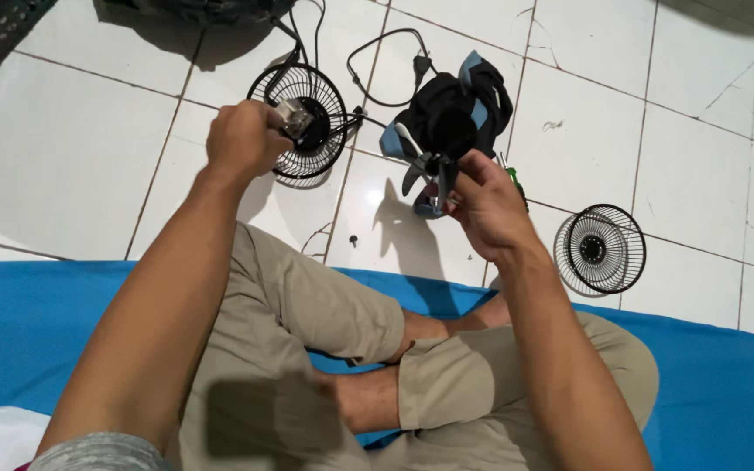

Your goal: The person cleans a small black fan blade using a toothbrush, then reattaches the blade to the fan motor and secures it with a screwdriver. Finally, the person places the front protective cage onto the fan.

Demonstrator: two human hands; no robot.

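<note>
On a white tiled floor (80,157) beyond a blue mat (10,323), the right hand (482,205) pinches a black-and-blue fan body (451,113) by its blades, the left hand (242,139) clasps a small silver motor (294,118) over a round black wire grille (311,144), and a second grille (604,249) lies by the mat's right edge.

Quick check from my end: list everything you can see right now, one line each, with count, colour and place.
fan body: 1, black and blue, held up at centre
fan motor: 1, grey metal, in left hand
wire grille: 1, black, floor behind the motor
second grille: 1, black, floor at right
power cord: 1, black, floor at top
screw: 1, dark, floor tile near knee
mat: 1, blue, under the legs
left hand: grips fan motor
right hand: grips fan body
</note>
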